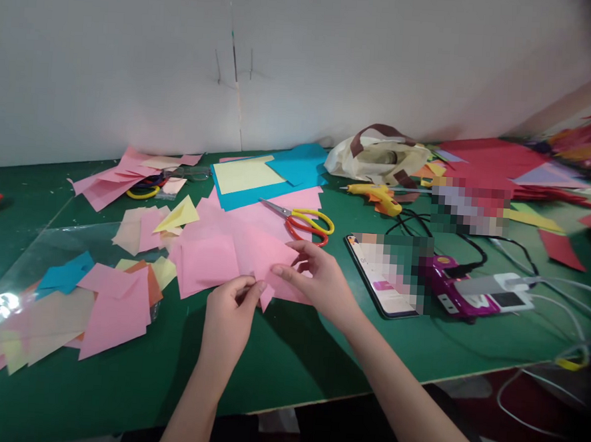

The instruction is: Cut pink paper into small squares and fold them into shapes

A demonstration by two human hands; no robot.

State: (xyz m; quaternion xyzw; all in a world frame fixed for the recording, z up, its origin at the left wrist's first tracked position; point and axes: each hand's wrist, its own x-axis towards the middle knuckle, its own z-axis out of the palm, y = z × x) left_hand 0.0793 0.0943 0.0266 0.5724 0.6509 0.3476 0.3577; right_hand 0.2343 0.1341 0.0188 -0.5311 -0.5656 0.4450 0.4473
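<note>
Between my two hands I hold a sheet of pink paper (262,251), raised a little above the pile. My left hand (232,317) pinches its lower edge between thumb and fingers. The right-hand corner of the sheet is gripped by my right hand (322,279), thumb below and fingers above. More pink paper (207,262) lies under and behind it. Scissors (300,220) with one yellow and one red handle loop rest partly spread on the pink sheets, just beyond my right hand. Behind them are blue sheets (299,164) and a pale yellow sheet (248,175).
On the left, a clear plastic bag (74,234) lies by mixed paper pieces (59,320). A phone (382,279), a purple power strip (459,291) with cables and a yellow glue gun (377,197) are on the right. A cream bag (374,160) stands near the wall.
</note>
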